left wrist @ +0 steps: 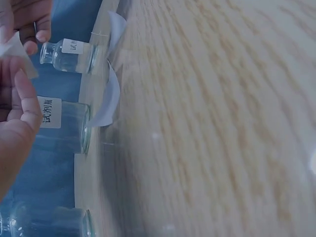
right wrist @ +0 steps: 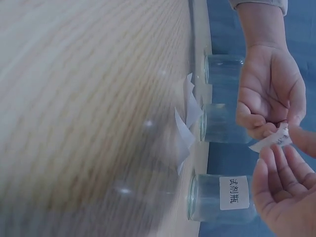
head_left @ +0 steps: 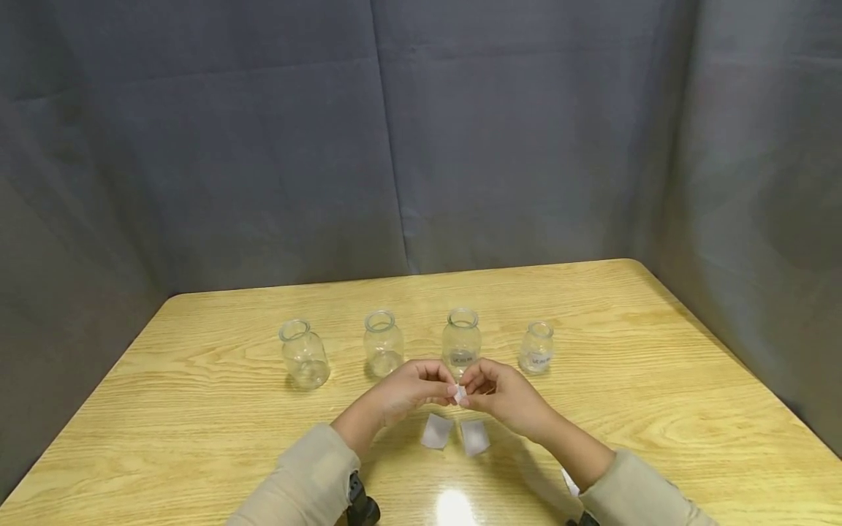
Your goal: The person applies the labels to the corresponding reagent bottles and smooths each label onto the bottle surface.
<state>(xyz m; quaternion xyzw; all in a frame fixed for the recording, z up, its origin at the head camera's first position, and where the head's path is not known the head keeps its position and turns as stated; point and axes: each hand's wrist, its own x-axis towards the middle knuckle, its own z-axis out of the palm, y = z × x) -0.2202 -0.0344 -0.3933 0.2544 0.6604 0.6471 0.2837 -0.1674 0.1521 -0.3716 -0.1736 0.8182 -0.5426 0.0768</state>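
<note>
- Pale wood-grain counter (head_left: pixel 197 409) carries everything, with grey cloth hanging behind it and down both sides.
- The left hand (head_left: pixel 411 391) and right hand (head_left: pixel 503 394) meet over the near middle of the counter, both pinching one small white slip of paper (head_left: pixel 460 394) between fingertips, lifted off the surface.
- The right wrist view shows the same slip (right wrist: pixel 270 140) caught between the fingers of both hands.
- Four clear glass jars stand in a row just beyond the hands, mouths open and upright: the far-left jar (head_left: pixel 304 353), the second jar (head_left: pixel 383 343), the third jar (head_left: pixel 461 341), and the small right jar (head_left: pixel 536 348).
- The third jar stands right behind the held slip, closest to the knuckles; it and the small right jar bear white labels.
- Two more white paper slips lie on the counter just nearer than the hands: one on the left (head_left: pixel 437 431), one on the right (head_left: pixel 474 436), close together but apart.
- Another bit of white paper (head_left: pixel 569 483) peeks out beside the right sleeve.
- Wide bare counter lies left of the far-left jar and right of the small right jar, out to the rounded far corners.
- Bare counter also runs behind the jar row to the far edge.
</note>
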